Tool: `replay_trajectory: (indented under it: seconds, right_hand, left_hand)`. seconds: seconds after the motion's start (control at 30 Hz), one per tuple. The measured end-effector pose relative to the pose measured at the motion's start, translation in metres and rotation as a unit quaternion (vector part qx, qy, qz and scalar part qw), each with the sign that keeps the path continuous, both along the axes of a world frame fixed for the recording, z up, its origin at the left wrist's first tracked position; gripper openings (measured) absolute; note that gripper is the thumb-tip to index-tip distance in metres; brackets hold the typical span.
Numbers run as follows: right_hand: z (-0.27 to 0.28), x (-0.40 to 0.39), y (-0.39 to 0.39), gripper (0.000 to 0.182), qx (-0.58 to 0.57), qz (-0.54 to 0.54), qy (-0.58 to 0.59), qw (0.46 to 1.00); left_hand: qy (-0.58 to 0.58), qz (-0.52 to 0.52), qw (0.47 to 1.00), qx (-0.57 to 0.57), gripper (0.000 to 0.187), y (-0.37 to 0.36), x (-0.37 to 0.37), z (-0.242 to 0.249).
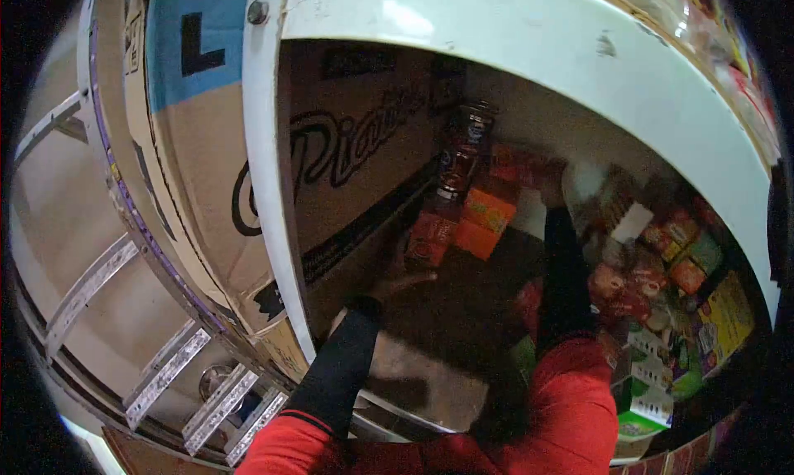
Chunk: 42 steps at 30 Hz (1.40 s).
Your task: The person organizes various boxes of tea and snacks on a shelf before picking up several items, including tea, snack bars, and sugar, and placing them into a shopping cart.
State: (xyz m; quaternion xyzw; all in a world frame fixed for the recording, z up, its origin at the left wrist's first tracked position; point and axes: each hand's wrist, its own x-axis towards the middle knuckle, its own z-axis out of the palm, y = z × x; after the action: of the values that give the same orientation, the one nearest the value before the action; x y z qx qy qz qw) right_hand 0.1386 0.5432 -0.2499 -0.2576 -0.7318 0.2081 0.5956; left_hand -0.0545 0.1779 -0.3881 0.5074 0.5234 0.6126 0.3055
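I am looking into a dim shelf bay. My left hand [403, 275], in a black sleeve, reaches in low and rests with fingers spread against the base of a small red-orange box [429, 237]. Just right of that box stand two larger orange boxes [488, 219]. My right arm stretches deeper in. My right hand [556, 195] is dark and blurred at the back, beside a pale blurred shape [584, 181]; its grip is not readable. A dark bottle [463, 157] stands behind the boxes.
A big cardboard carton with script lettering [356, 144] fills the bay's left side behind a white upright post [266, 194]. Several colourful packets [678, 260] and green-white cartons [653, 396] crowd the right. A curved white shelf edge [579, 45] hangs overhead.
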Motion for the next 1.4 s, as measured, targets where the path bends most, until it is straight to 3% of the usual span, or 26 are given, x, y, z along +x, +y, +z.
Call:
replay_trajectory:
  seconds: [0.07, 0.2, 0.3, 0.43, 0.5, 0.6, 0.63, 0.8, 0.9, 1.0, 1.07, 1.1, 1.13, 1.17, 1.2, 1.23, 1.27, 1.37, 1.4]
  right_hand:
    - [-0.028, -0.02, 0.005, 0.07, -0.001, 0.008, 0.006, 1.0]
    - [-0.045, -0.034, 0.011, 0.063, 0.003, 0.021, 0.011, 1.0]
    - [-0.046, -0.038, 0.013, 0.059, 0.014, 0.025, 0.006, 1.0]
    - [-0.045, -0.046, 0.012, 0.052, 0.023, 0.037, -0.002, 0.999]
    - [-0.041, -0.049, 0.008, 0.049, 0.026, 0.046, -0.013, 0.999]
    - [-0.037, -0.053, 0.004, 0.044, 0.036, 0.062, -0.037, 0.997]
    - [-0.036, -0.055, 0.005, 0.043, 0.035, 0.07, -0.045, 0.996]
    - [-0.034, -0.07, -0.003, 0.036, 0.036, 0.109, -0.102, 0.988]
    - [-0.028, -0.07, -0.004, 0.032, 0.04, 0.121, -0.126, 0.984]
    - [-0.016, -0.063, -0.014, 0.028, 0.061, 0.135, -0.144, 0.978]
    - [-0.008, -0.064, -0.032, 0.026, 0.099, 0.143, -0.167, 0.971]
    - [-0.005, -0.063, -0.048, 0.025, 0.117, 0.152, -0.181, 0.965]
    - [-0.005, -0.064, -0.065, 0.022, 0.132, -0.001, -0.301, 0.945]
    - [-0.016, -0.077, -0.101, 0.033, -0.024, 0.312, -0.133, 0.941]
    - [-0.028, -0.092, -0.14, 0.044, -0.175, 0.576, 0.059, 0.796]
    - [-0.02, -0.09, -0.172, 0.034, -0.037, 0.392, -0.178, 0.902]
    - [-0.017, -0.087, -0.197, 0.024, 0.1, 0.163, -0.397, 0.898]
    - [-0.063, -0.106, -0.209, 0.031, 0.143, 0.216, -0.397, 0.88]
    - [-0.072, -0.109, -0.21, 0.037, 0.201, 0.121, -0.398, 0.887]
  left_hand:
    - [0.094, 0.044, 0.995, -0.007, 0.115, 0.008, -0.003, -0.012]
    - [0.073, 0.035, 0.997, 0.012, 0.113, 0.01, -0.008, -0.02]
    - [-0.107, -0.111, 0.986, 0.065, 0.113, 0.008, -0.005, -0.012]
    - [0.003, 0.014, 0.999, 0.029, 0.118, 0.01, -0.004, -0.019]
    - [0.05, 0.027, 0.998, 0.016, 0.118, 0.018, -0.01, -0.029]
    - [-0.007, -0.019, 1.0, -0.001, 0.12, 0.037, -0.016, -0.046]
    - [0.032, 0.016, 0.999, 0.029, 0.119, 0.041, -0.017, -0.054]
    - [0.095, 0.058, 0.993, 0.05, 0.115, 0.017, -0.007, -0.027]
    - [0.054, 0.028, 0.997, 0.052, 0.114, 0.0, -0.002, -0.004]
    - [-0.003, -0.044, 0.998, 0.035, 0.112, 0.009, -0.007, -0.011]
    - [0.137, 0.05, 0.988, 0.055, 0.111, 0.009, -0.006, -0.015]
    - [0.137, 0.046, 0.988, 0.055, 0.111, 0.02, -0.011, -0.029]
    - [0.083, 0.035, 0.993, 0.071, 0.111, 0.039, -0.018, -0.054]
    - [0.029, 0.023, 0.996, 0.086, 0.111, 0.049, -0.02, -0.068]
    - [0.028, 0.016, 0.996, 0.083, 0.111, 0.047, -0.018, -0.065]
    - [0.029, 0.006, 0.995, 0.09, 0.111, 0.043, -0.02, -0.056]
    - [0.032, -0.004, 0.995, 0.095, 0.112, 0.038, -0.019, -0.05]
    - [0.042, 0.033, 0.998, 0.045, 0.096, 0.029, -0.01, -0.046]
    - [0.044, 0.026, 0.998, 0.042, 0.096, 0.029, -0.015, -0.043]
